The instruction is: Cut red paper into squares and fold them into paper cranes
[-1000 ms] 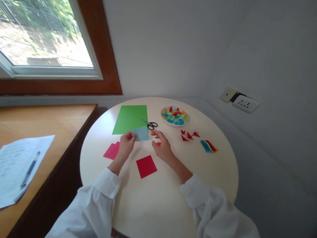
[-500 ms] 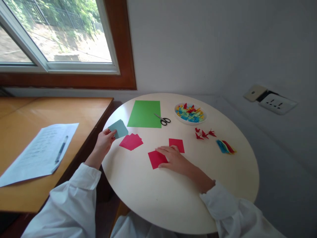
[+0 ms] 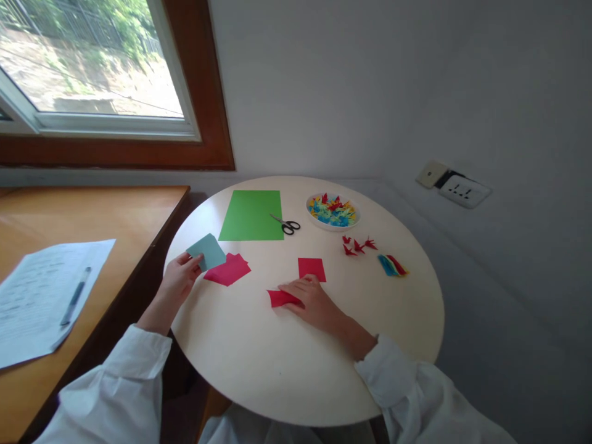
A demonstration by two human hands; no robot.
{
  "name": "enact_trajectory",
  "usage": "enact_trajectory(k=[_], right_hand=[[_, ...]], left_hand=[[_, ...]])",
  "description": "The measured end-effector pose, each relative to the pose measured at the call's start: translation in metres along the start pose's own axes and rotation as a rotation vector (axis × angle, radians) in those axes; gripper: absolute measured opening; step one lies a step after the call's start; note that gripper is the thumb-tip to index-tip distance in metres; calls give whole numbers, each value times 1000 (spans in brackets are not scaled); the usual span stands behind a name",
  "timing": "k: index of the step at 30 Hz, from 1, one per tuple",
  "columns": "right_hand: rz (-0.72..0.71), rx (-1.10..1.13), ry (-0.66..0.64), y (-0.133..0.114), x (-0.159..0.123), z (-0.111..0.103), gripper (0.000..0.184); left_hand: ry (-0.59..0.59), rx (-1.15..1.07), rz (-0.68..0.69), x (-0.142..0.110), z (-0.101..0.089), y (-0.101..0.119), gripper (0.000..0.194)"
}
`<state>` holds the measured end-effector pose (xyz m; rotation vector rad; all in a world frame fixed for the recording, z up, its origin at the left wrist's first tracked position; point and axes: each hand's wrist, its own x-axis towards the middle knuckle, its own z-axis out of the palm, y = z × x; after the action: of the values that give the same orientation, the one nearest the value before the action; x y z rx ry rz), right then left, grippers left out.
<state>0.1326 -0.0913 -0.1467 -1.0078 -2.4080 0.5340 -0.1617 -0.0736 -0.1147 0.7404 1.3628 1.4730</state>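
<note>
Between thumb and fingers, my left hand grips light blue square paper at the table's left side. Just beyond it lie several overlapping pink paper squares, partly covered by the blue paper. My right hand is closed on a red paper square, which bends up between thumb and fingers near the middle of the table. A second red square lies flat right behind that hand, its lower edge hidden by the fingers.
On the round white table are a green sheet, black-handled scissors, a white bowl of small folded cranes, several red cranes and coloured paper strips. A wooden desk with written papers and a pen adjoins at left.
My left hand has carried the blue paper leftward, away from the middle. My right hand has come down onto the front red square and pinched it, so the paper now curls.
</note>
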Motion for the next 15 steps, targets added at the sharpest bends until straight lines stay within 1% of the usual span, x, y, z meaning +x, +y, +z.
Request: enact_trajectory(k=[2, 4, 5, 7, 8, 9, 10, 11, 12, 13, 15], right_hand=[[34, 69, 118, 2, -1, -5, 30], [147, 236, 321, 9, -2, -15, 31], [232, 360, 450, 14, -3, -21, 33], [424, 679, 709, 29, -6, -34, 38], [497, 820, 824, 37, -9, -39, 40], [551, 919, 862, 45, -12, -45, 42], [595, 954, 869, 51, -16, -49, 44], [622, 929, 850, 56, -19, -52, 46], [632, 841, 843, 59, -21, -54, 47], [619, 708, 822, 60, -23, -55, 49], [536, 372, 733, 57, -23, -56, 48]], left_hand=[[-16, -2, -5, 0, 1, 1, 19], [-29, -12, -16, 0, 1, 0, 21], [-33, -13, -14, 0, 0, 0, 21], [-48, -20, -23, 2, -3, -2, 19], [-38, -29, -40, 4, -4, -3, 19], [-25, -40, -43, 5, -5, -4, 19], [-17, -39, -53, 7, -6, -5, 19], [-7, -47, -62, 8, -6, -6, 19], [-5, -49, -66, 9, -6, -7, 19], [-8, -42, -63, 9, -5, -7, 20], [-23, -6, -28, 9, -2, -7, 20]])
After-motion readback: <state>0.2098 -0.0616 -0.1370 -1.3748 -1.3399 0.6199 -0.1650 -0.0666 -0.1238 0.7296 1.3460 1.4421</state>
